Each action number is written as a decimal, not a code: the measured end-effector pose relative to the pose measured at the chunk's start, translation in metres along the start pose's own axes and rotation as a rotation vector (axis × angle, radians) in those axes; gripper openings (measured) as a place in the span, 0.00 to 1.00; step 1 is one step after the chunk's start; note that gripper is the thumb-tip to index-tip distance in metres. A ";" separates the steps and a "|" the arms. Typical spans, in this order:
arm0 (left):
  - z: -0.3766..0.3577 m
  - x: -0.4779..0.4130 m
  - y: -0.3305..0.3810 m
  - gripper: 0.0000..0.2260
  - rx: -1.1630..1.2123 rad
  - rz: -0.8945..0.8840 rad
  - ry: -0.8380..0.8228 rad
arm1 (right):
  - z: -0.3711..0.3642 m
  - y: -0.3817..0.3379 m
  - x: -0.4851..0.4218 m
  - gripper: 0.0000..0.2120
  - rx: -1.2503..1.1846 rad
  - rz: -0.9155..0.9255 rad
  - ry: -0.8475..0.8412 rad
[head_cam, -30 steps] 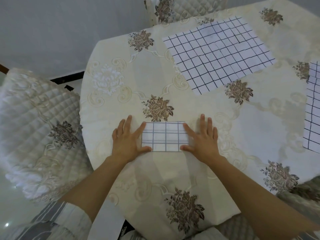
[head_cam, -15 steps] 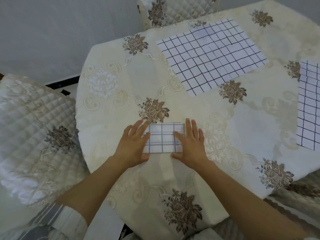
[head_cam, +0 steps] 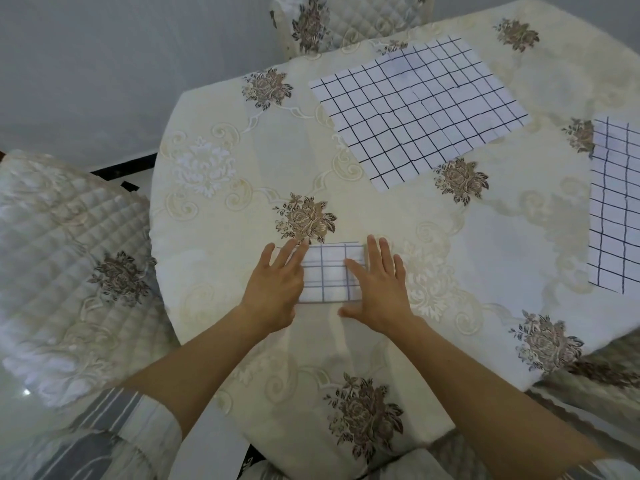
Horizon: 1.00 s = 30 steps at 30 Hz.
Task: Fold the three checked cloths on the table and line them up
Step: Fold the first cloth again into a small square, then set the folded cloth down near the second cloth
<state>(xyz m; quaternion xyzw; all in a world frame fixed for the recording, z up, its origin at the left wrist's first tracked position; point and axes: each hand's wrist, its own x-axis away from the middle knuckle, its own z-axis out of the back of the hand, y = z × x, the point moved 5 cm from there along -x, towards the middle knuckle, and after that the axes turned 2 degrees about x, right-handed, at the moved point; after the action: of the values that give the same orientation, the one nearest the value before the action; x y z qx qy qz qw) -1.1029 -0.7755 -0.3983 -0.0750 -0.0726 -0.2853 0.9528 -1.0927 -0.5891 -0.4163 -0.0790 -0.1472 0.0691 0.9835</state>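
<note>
A small folded white cloth with a dark grid (head_cam: 327, 275) lies near the table's front edge. My left hand (head_cam: 277, 289) presses flat on its left side, fingers spread. My right hand (head_cam: 379, 287) lies flat over its right side, thumb off the cloth toward me. A second checked cloth (head_cam: 419, 105) lies unfolded and flat at the back of the table. A third checked cloth (head_cam: 613, 206) lies at the right, partly cut off by the frame edge.
The table (head_cam: 485, 237) carries a cream cloth with brown flower prints. Quilted chairs stand at the left (head_cam: 69, 265), at the back (head_cam: 346, 19) and at the lower right (head_cam: 606, 368). The table edge runs just below my wrists.
Both hands have slid inward over the folded cloth, covering more of its sides. The visible strip of cloth between them has narrowed.
</note>
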 end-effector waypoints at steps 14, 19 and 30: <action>0.008 0.002 -0.013 0.06 0.253 0.133 0.290 | 0.001 0.006 -0.004 0.16 -0.046 0.042 0.130; 0.025 0.011 -0.020 0.06 0.330 0.124 0.302 | 0.017 0.021 0.003 0.03 -0.196 0.016 0.229; 0.092 0.043 0.013 0.05 0.282 -0.007 0.430 | 0.070 0.032 0.040 0.05 -0.276 0.051 0.299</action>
<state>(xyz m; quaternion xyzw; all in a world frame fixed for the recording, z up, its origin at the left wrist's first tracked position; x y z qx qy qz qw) -1.0691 -0.7702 -0.3017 0.1213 0.0924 -0.2852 0.9462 -1.0790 -0.5421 -0.3451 -0.2260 -0.0057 0.0604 0.9722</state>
